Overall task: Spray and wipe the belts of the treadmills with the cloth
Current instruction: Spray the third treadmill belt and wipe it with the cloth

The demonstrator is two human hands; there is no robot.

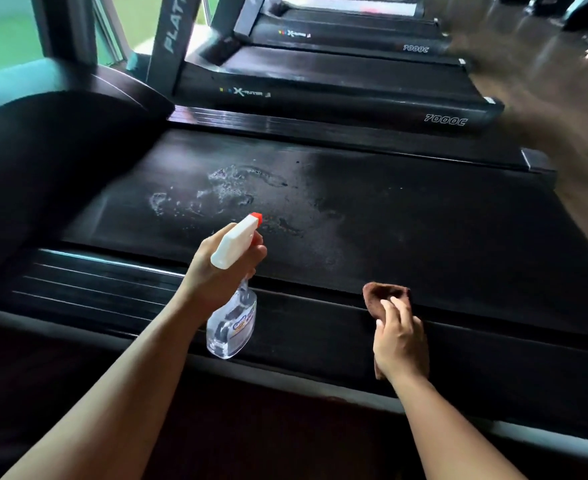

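Observation:
The black belt (406, 216) of the nearest treadmill runs across the middle of the view, with a wet foamy patch of spray (216, 192) left of centre. My left hand (216, 271) grips a clear spray bottle (231, 327) by its white trigger head, red nozzle pointing at the belt. My right hand (401, 344) holds a brown cloth (380, 294) over the near side rail, just short of the belt's edge.
The treadmill's near side rail (320, 327) and ribbed foot strip (95, 282) lie in front of me. Its motor hood (43, 161) rises at left. Two more treadmills (337, 95) stand behind, with brown floor (545, 74) at right.

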